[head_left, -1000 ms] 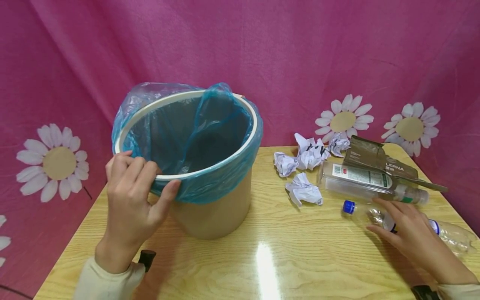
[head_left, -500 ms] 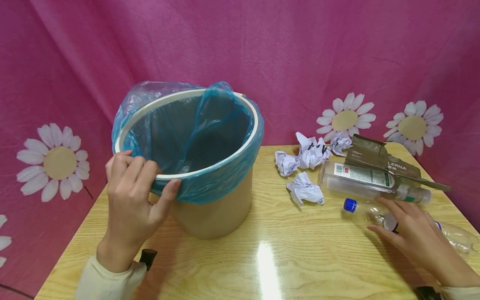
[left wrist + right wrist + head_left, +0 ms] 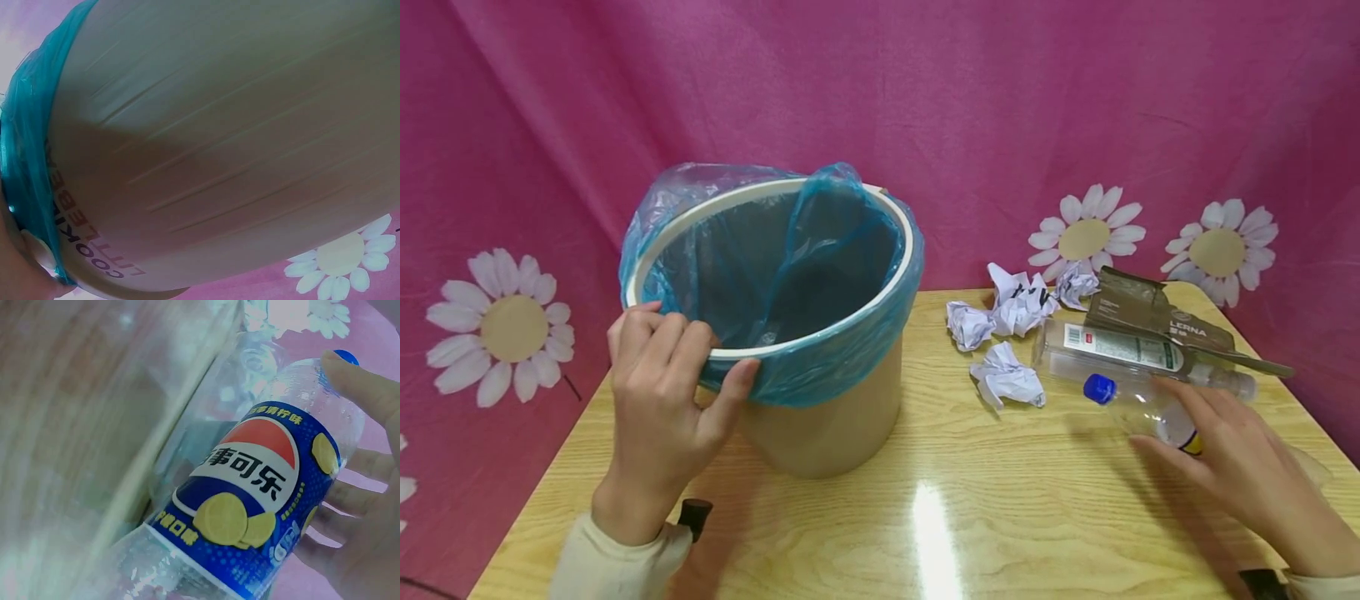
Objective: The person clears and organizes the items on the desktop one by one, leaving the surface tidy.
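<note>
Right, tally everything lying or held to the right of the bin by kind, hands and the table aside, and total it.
Crumpled papers: 4
Clear bottles: 2, one in the right hand
Brown package: 1
Total: 7

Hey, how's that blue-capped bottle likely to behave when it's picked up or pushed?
The bottle is probably light for its size, as no liquid shows through its clear sides. Its round body would likely roll if pushed while lying down. Thin-looking plastic may dent where the right hand grips it.
</note>
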{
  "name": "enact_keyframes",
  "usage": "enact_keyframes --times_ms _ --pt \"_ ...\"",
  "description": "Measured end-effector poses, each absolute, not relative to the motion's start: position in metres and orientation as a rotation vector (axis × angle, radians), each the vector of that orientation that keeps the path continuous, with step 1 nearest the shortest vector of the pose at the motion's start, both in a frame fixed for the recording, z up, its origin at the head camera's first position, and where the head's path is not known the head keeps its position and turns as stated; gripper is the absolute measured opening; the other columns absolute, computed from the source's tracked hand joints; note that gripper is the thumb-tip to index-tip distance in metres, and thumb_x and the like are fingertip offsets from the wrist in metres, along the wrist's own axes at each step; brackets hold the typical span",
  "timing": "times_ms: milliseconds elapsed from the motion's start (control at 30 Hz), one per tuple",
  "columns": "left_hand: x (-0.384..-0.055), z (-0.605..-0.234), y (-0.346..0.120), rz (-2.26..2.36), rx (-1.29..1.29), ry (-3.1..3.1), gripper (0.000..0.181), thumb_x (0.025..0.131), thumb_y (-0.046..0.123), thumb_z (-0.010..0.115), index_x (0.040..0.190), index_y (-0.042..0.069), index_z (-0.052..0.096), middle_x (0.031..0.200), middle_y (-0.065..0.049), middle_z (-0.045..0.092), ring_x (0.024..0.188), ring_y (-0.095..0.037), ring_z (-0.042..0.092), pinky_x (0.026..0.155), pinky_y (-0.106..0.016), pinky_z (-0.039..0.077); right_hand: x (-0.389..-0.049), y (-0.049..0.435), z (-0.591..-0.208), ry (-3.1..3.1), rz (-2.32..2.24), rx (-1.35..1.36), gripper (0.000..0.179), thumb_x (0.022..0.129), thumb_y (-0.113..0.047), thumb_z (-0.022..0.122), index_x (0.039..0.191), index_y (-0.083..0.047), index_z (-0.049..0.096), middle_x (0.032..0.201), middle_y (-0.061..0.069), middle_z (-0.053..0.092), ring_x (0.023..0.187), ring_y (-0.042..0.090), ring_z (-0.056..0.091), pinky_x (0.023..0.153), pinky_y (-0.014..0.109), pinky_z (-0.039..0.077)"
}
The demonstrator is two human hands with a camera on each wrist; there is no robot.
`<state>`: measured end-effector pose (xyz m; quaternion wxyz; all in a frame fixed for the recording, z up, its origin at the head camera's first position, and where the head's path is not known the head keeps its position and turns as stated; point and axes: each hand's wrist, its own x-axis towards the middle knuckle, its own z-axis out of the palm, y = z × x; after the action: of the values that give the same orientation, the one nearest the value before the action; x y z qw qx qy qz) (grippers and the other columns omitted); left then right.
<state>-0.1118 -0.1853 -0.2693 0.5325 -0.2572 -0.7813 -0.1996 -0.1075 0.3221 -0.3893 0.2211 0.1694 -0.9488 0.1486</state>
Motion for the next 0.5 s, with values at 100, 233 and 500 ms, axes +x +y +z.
enact_keyframes --times_ms 100,233,500 --pt "-0.112 -0.269 -0.185 -0.481 -0.621 -1.863 0.059 0.099 0.052 0.048 0.070 0.002 0.046 0.064 -0.012 0.041 0.073 -0.038 0.041 0.089 -0.061 0.034 -0.106 0.319 -0.382 -2.644 0.386 0.447 0.073 0.075 -0.036 0.085 0.133 -0.003 0.054 0.113 0.023 0.063 0.102 0.045 0.055 0.079 0.063 0.043" --pt "-0.113 -0.269 -0.186 -0.481 -0.622 -1.870 0.058 0.099 0.052 0.049 0.070 0.002 0.046 0.065 -0.012 0.042 0.074 -0.038 0.042 0.090 -0.061 0.034 -0.104 0.314 -0.374 -2.650 0.351 0.448 0.079 0.073 -0.035 0.087 0.137 -0.004 0.052 0.107 0.023 0.064 0.095 0.039 0.056 0.074 0.061 0.046" --pt "-0.113 -0.270 -0.187 -0.483 -0.617 -1.857 0.058 0.099 0.052 0.049 0.070 0.001 0.047 0.065 -0.013 0.042 0.074 -0.039 0.042 0.090 -0.061 0.034 -0.112 0.305 -0.360 -2.560 0.300 0.567 0.082 0.074 -0.035 0.086 0.144 -0.013 0.051 0.108 0.020 0.061 0.087 0.033 0.054 0.063 0.055 0.048"
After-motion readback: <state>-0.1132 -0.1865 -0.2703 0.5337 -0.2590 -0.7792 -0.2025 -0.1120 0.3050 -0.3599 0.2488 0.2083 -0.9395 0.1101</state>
